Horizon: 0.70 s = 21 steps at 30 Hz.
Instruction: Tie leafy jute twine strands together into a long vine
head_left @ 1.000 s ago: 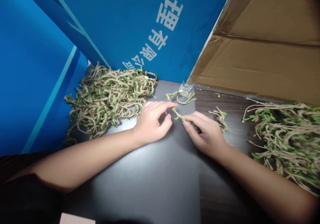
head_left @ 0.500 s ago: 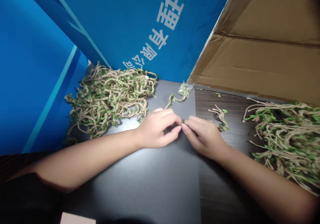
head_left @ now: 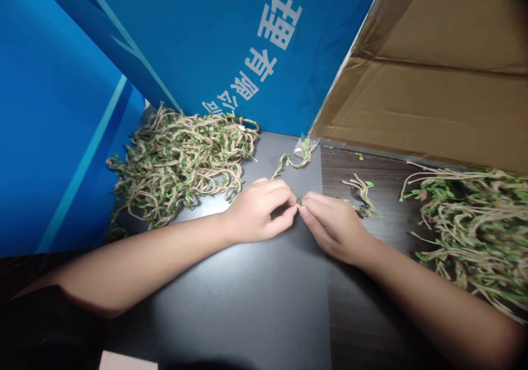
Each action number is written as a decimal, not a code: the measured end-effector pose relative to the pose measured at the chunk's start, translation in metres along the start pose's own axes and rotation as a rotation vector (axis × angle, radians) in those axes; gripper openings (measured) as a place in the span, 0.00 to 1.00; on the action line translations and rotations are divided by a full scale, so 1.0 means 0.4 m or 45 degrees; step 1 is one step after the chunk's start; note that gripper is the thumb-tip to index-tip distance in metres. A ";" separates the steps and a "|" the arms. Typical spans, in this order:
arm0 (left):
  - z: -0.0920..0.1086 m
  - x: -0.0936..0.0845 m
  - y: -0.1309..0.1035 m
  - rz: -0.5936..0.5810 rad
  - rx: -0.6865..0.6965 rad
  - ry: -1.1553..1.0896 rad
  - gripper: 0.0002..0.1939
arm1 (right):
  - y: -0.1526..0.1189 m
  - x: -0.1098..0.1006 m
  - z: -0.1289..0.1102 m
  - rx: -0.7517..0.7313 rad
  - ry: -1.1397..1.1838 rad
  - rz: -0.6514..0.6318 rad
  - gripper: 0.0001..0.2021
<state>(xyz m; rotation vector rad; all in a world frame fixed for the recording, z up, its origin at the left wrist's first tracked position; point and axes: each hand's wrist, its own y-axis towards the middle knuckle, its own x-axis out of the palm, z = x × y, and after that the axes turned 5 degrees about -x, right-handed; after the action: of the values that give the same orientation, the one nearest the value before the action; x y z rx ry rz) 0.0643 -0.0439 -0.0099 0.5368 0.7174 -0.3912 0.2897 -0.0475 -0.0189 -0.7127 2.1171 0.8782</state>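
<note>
Closer together than a second ago, the left hand (head_left: 262, 210) and right hand (head_left: 340, 227) meet near the frame's centre, fingers pinching a leafy cord (head_left: 299, 202) between their tips, probably to control a short section. Around them, a leafy pile (head_left: 474, 221) at the right edge and a tangled heap (head_left: 185, 158) left of centre leave working room on the tabletop (head_left: 243, 304). Beyond, what seems the cord's loose end curves to clear plastic (head_left: 300, 149), out of the fingers' way.
</note>
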 end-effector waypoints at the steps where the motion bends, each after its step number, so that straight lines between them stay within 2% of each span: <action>1: 0.000 0.000 0.000 0.002 0.006 0.011 0.07 | 0.000 0.001 -0.001 0.001 -0.005 0.008 0.11; 4: 0.003 -0.001 0.001 0.010 -0.001 0.053 0.07 | 0.000 0.004 -0.001 0.001 -0.062 0.176 0.03; 7: 0.006 -0.003 0.001 0.013 -0.013 0.080 0.07 | -0.003 0.007 0.005 -0.079 -0.202 0.327 0.08; 11: 0.007 -0.002 0.001 0.036 0.015 0.076 0.06 | -0.008 0.009 0.011 -0.197 -0.334 0.300 0.09; 21: -0.001 0.005 -0.001 0.009 0.089 0.120 0.05 | -0.004 0.005 -0.002 -0.246 -0.421 0.221 0.07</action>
<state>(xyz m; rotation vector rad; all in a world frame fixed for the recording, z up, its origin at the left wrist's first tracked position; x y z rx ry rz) 0.0653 -0.0443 -0.0117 0.6266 0.7949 -0.3875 0.2894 -0.0497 -0.0207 -0.4449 1.8329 1.2179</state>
